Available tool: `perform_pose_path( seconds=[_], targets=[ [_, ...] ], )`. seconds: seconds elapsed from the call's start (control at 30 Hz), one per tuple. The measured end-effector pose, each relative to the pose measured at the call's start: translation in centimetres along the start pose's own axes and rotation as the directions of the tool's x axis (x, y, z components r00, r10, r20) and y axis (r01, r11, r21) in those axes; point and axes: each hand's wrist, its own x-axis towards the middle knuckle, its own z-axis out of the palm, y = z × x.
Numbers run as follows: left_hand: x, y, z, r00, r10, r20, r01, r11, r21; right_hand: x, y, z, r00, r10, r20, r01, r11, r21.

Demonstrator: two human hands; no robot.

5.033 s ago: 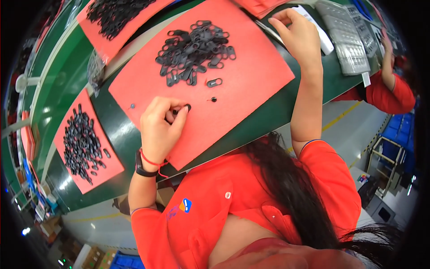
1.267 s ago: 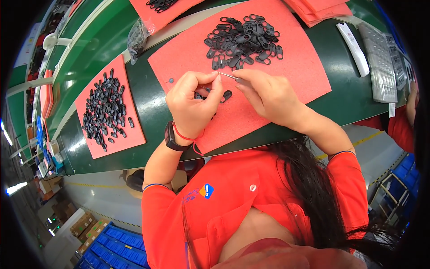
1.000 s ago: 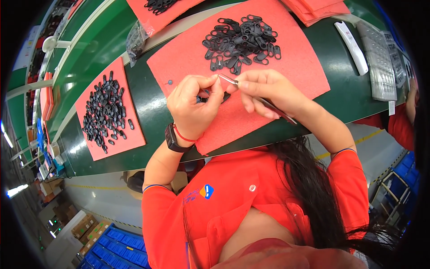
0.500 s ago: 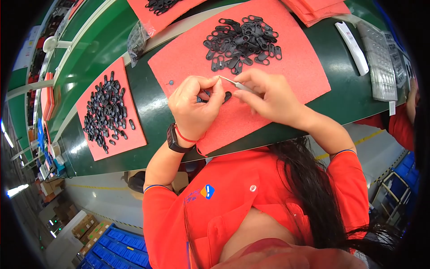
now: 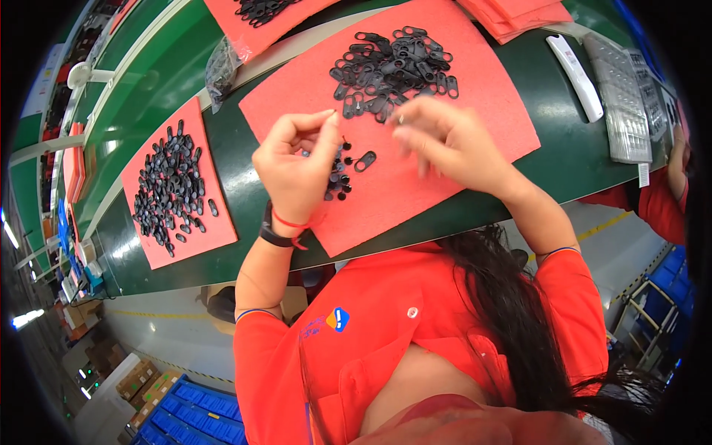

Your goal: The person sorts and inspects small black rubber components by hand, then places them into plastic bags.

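Observation:
My left hand (image 5: pixel 297 163) is raised over the large pink foam mat (image 5: pixel 489 126), thumb and forefinger pinched on something too small to make out. Below and beside it lie several small round black parts (image 5: pixel 341 182). A loose black oval piece with a hole (image 5: pixel 365 161) rests just to their right. My right hand (image 5: pixel 460 144) hovers near the big pile of black oval pieces (image 5: pixel 393 67), its fingertips smeared by motion. Between its thumb and forefinger only a pale bit of a slim grey tool (image 5: pixel 401 119) shows; most of the tool is hidden.
Another pink mat (image 5: pixel 159 256) with a heap of small black parts (image 5: pixel 170 182) lies at the left. A clear plastic bag (image 5: pixel 221 78), a white elongated object (image 5: pixel 575 78) and clear plastic trays (image 5: pixel 619 104) sit on the green table. Another person's arm (image 5: pixel 675 174) shows far right.
My hands have drawn apart; the left moved left and the right turned, taking the tool's tip from the left fingertips. Small round parts and the loose oval piece are now uncovered.

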Motion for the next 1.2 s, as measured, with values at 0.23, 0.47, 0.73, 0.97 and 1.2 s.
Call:
perform_pose_path(
  seconds=[0.23, 0.47, 0.73, 0.97, 1.2],
  targets=[
    [0.0, 0.3, -0.5, 0.936, -0.266, 0.232, 0.316, 0.924, -0.213, 1.1, 1.4, -6.1, 0.739, -0.511, -0.440, -0.196, 0.462, -0.865],
    [-0.5, 0.7, -0.2, 0.854, -0.373, 0.364, 0.470, 0.853, -0.228, 1.7, 2.8, -7.0, 0.680, -0.645, -0.348, -0.271, 0.220, -0.937],
    [-0.1, 0.5, -0.3, 0.753, -0.410, 0.515, 0.612, 0.724, -0.319, 0.6, 0.1, 0.7, 0.971, -0.238, 0.003, 0.238, 0.971, -0.034],
    [0.1, 1.4, -0.6, 0.744, -0.422, 0.519, 0.611, 0.743, -0.272, 0.6, 0.7, 1.1, 0.995, -0.092, 0.028, 0.080, 0.950, 0.301],
    [-0.3, -0.1, -0.8, 0.907, 0.016, 0.420, -0.213, 0.879, 0.427, 0.7, 0.5, 0.0, 0.986, -0.081, -0.148, 0.123, 0.945, 0.302]
  ],
)
